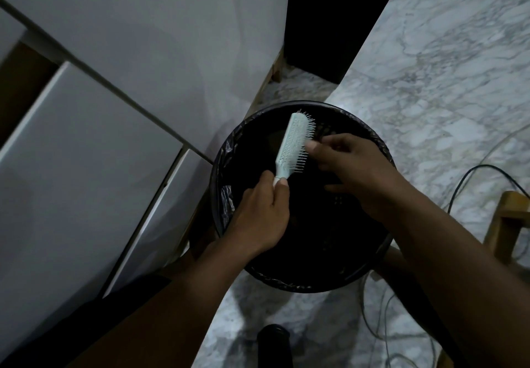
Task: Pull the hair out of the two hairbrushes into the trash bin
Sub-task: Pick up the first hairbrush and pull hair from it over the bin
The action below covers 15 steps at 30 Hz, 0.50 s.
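Two bare hands work above a round black trash bin [226, 195] that stands on a pale marbled floor [447, 80], its rim lined with a black plastic bag [229, 149]. The left hand [263, 212] has its grip closed around the white handle of a pale mint hairbrush [295, 141], thumb and fingers wrapped tight at the handle's end. The brush is tilted, head pointing up and away from the person, with its bristles facing right, and it hangs over the far left part of the bin's opening. The right hand [352, 167] comes in from the right, thumb and forefinger pinched narrow against the bristles near the middle of the brush head; whether any hair sits between those fingertips cannot be told, as the bin's dark inside swallows the detail. White cabinet panels [114, 109] stand just beside the bin on the left. Thin cables [487, 167] trail across the floor to the right, near a wooden frame [507, 224] at the right edge. Only one hairbrush is in view.
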### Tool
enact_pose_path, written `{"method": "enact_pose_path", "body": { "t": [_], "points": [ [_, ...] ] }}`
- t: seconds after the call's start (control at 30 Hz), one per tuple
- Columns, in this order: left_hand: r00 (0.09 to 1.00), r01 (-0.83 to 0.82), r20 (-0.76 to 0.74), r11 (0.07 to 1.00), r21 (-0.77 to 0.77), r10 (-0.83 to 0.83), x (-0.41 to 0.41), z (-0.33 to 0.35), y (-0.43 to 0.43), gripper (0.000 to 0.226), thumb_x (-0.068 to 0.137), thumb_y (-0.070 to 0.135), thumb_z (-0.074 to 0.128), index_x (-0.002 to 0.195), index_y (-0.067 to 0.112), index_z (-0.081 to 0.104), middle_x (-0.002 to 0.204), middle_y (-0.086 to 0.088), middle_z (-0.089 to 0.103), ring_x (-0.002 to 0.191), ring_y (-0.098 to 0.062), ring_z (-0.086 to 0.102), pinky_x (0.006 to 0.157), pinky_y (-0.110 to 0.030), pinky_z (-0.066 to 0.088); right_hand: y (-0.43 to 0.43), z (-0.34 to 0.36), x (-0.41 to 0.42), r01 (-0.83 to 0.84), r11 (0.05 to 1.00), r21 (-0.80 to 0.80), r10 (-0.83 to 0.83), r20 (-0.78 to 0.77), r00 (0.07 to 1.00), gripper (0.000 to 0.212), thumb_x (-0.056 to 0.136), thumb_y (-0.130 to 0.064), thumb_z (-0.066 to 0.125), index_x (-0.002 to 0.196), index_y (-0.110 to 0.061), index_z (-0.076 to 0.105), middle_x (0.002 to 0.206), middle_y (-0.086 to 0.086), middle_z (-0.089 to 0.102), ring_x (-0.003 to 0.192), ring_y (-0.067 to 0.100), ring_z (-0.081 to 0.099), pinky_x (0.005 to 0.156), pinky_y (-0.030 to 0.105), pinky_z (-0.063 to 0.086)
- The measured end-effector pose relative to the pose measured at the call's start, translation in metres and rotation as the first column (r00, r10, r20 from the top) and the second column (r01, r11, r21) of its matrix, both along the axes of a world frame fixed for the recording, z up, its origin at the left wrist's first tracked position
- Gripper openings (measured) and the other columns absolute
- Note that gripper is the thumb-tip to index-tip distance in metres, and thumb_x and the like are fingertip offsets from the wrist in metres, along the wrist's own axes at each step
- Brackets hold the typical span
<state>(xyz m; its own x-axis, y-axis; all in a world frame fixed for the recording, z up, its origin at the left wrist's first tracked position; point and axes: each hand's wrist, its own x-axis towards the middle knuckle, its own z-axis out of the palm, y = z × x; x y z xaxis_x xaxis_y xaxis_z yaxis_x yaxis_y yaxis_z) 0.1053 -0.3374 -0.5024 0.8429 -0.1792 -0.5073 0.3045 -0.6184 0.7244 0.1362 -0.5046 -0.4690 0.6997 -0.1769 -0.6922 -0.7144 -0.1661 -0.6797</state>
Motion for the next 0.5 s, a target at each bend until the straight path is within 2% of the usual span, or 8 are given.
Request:
{"method": "enact_pose_path", "body": {
  "t": [0.1,0.2,0.27,0.33,0.4,0.43,0.5],
  "points": [
    [0.999,0.023,-0.025,0.996,-0.088,-0.025,-0.005,0.0,-0.005,0.028,0.101,0.047,0.033,0.082,0.028,0.043,0.075,-0.001,0.059,0.06,-0.02,0.053,0.061,-0.048,0.047,0.009,-0.013,-0.001,0.278,0.94,0.196,-0.285,0.006,0.959,0.049,0.082,-0.033,0.081,0.116,0.001,0.068,0.11,0.021,0.075,0.088,0.022,0.073,0.069,0.037,0.061],
    [0.999,0.018,-0.043,0.991,-0.13,-0.024,-0.007,0.003,-0.007,0.03,0.103,0.044,0.032,0.079,0.029,0.042,0.073,-0.003,0.059,0.052,-0.016,0.052,0.061,-0.05,0.047,0.018,-0.022,-0.004,0.38,0.899,0.218,-0.403,0.072,0.912,0.035,0.081,-0.024,0.083,0.095,0.006,0.072,0.099,0.032,0.074,0.075,0.028,0.07,0.062,0.032,0.06],
    [0.999,0.014,-0.037,0.987,-0.163,-0.021,-0.008,0.005,-0.008,0.03,0.104,0.042,0.032,0.079,0.028,0.042,0.066,-0.001,0.057,0.046,-0.012,0.05,0.057,-0.047,0.044,0.019,-0.023,-0.004,0.396,0.899,0.185,-0.422,0.128,0.898,0.022,0.082,-0.023,0.082,0.081,-0.003,0.072,0.087,0.028,0.076,0.07,0.026,0.07,0.061,0.031,0.058],
    [0.999,0.01,-0.038,0.981,-0.193,-0.018,-0.008,0.006,-0.009,0.03,0.105,0.041,0.032,0.079,0.028,0.042,0.062,0.001,0.054,0.041,-0.008,0.048,0.056,-0.043,0.042,0.018,-0.025,-0.004,0.385,0.912,0.141,-0.407,0.199,0.891,0.021,0.086,-0.022,0.079,0.072,-0.009,0.069,0.07,0.009,0.076,0.06,0.015,0.07,0.06,0.028,0.056],
    [0.999,0.005,-0.039,0.98,-0.2,-0.013,-0.007,0.007,-0.009,0.031,0.105,0.041,0.032,0.078,0.028,0.042,0.061,0.002,0.053,0.038,-0.007,0.047,0.054,-0.041,0.04,0.019,-0.024,-0.006,0.384,0.918,0.097,-0.395,0.247,0.884,0.026,0.091,-0.021,0.074,0.069,-0.009,0.066,0.053,-0.007,0.068,0.048,0.004,0.063,0.053,0.023,0.054],
    [0.999,0.0,-0.04,0.98,-0.201,-0.008,-0.006,0.008,-0.009,0.032,0.105,0.04,0.033,0.077,0.027,0.042,0.06,0.002,0.053,0.037,-0.007,0.047,0.053,-0.038,0.04,0.021,-0.023,-0.006,0.41,0.906,0.106,-0.423,0.246,0.872,0.027,0.094,-0.02,0.07,0.07,-0.007,0.065,0.05,-0.009,0.065,0.045,0.002,0.061,0.05,0.021,0.053],
    [0.997,-0.046,-0.073,0.975,-0.219,0.031,-0.003,0.009,-0.009,0.032,0.106,0.037,0.032,0.078,0.026,0.044,0.059,0.0,0.051,0.032,-0.007,0.045,0.044,-0.028,0.04,0.025,-0.021,-0.005,0.514,0.831,0.213,-0.549,0.166,0.819,0.026,0.099,-0.022,0.062,0.081,-0.003,0.063,0.057,-0.001,0.068,0.048,0.008,0.064,0.048,0.022,0.055]
  ]
}}
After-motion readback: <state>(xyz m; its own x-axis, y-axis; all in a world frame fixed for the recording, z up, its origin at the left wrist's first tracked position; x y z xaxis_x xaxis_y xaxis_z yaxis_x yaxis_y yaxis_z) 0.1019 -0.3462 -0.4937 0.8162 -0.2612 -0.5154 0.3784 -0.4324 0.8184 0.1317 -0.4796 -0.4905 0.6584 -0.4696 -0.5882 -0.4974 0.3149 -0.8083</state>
